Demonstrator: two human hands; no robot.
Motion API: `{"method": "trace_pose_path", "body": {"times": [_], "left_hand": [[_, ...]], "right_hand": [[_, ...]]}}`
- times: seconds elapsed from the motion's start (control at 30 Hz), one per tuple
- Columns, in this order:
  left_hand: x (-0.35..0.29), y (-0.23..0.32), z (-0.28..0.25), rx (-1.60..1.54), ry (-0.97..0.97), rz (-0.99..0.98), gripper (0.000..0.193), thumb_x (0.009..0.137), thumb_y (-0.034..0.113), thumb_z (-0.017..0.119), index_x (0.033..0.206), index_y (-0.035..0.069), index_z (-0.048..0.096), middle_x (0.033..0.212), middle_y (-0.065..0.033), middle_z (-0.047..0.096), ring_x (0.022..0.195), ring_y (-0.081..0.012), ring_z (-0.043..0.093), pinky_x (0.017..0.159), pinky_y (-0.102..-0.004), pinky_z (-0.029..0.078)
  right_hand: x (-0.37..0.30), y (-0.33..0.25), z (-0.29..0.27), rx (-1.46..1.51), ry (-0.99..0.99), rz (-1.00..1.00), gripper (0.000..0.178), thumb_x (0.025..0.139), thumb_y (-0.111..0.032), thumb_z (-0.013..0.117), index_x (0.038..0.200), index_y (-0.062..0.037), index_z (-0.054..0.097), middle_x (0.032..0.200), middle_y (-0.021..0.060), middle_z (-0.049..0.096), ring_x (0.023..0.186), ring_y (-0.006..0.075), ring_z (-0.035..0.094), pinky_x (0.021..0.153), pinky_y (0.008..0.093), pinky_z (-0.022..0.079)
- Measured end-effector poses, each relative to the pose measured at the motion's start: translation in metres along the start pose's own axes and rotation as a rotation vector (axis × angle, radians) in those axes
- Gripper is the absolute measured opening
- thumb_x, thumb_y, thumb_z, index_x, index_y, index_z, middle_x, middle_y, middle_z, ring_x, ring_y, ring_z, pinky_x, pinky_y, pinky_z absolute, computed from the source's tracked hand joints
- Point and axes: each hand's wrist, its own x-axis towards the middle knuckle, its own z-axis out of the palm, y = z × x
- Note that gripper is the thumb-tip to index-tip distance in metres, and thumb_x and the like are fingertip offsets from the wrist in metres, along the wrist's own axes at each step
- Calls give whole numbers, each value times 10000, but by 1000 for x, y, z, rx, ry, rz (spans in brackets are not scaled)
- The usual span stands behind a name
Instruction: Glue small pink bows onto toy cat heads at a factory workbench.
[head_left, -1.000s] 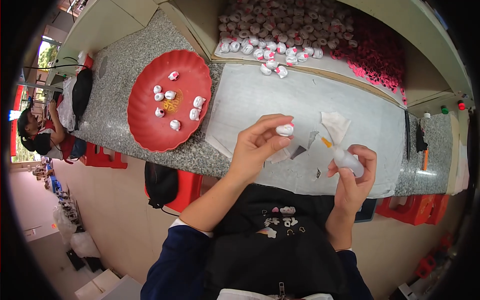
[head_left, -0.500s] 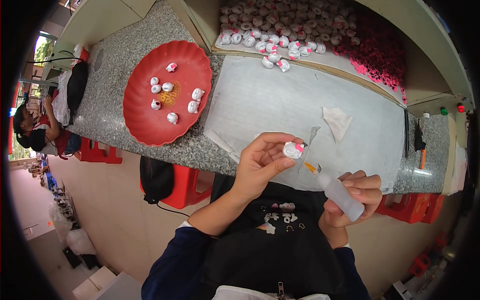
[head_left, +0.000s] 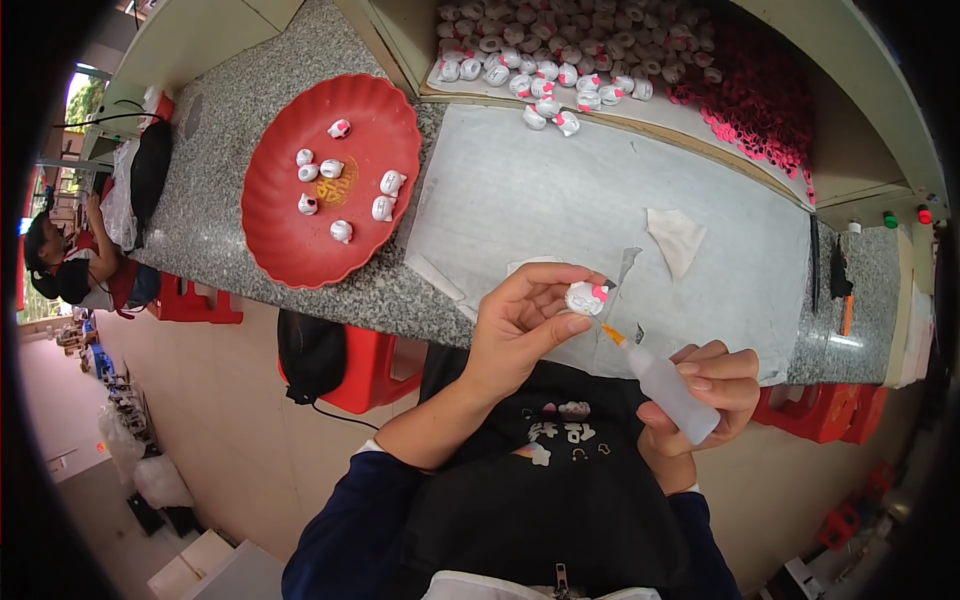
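Between the thumb and fingers of my left hand [head_left: 515, 335] is a small white cat-head bead [head_left: 584, 299] with a pink bow. My right hand [head_left: 712, 392] grips a translucent squeeze bottle [head_left: 672, 392] with an orange needle tip [head_left: 613, 334]. The tip points up and left, just below the bead; whether they touch I cannot tell. Both hands are over the near edge of a white sheet [head_left: 520, 200] on the granite bench. A torn scrap of whitish cloth [head_left: 676, 240] lies on the sheet beyond the bottle.
At the left, a red scalloped plate [head_left: 275, 225] carries several similar beads. A shelf at the back holds a heap of white beads [head_left: 560, 40] and a pile of small pink pieces [head_left: 760, 120]. A person [head_left: 80, 250] is far left. Red stools [head_left: 830, 412] stand below the bench.
The squeeze bottle has shifted slightly up and left, bringing its orange tip closer to the bead. My left hand has stayed almost still with the bead.
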Motion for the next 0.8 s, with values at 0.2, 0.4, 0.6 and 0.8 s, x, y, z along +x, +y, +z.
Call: {"method": "trace_pose_path", "body": {"times": [0.2,0.4,0.6,0.8], "left_hand": [[-1,3,3,-41,53,-48,334,693,-53,555,1004,-13,440,1007,-154,508,956,-179,487,822,-282,379],[-2,3,3,-38,45,-78,331,693,-50,555,1002,-8,443,1001,-153,511,951,-177,488,819,-280,379],[-2,2,3,-29,46,-77,333,691,-52,556,1002,-10,443,1000,-150,512,951,-174,486,817,-280,379],[-1,3,2,-25,69,-59,337,690,-58,556,1004,-23,439,999,-145,512,955,-173,486,819,-275,379]], "right_hand": [[0,1,-1,-11,16,-31,410,563,-213,749,771,-78,422,726,29,422,522,90,419,449,187,371],[0,-1,-1,26,12,-43,407,565,-205,748,775,-76,424,737,32,421,522,91,413,436,185,366],[0,3,0,13,2,-54,413,565,-207,748,785,-73,426,738,33,422,521,90,412,438,183,368],[0,2,-1,-40,7,-44,418,565,-218,747,787,-75,424,734,30,421,516,87,411,456,185,373]]}}
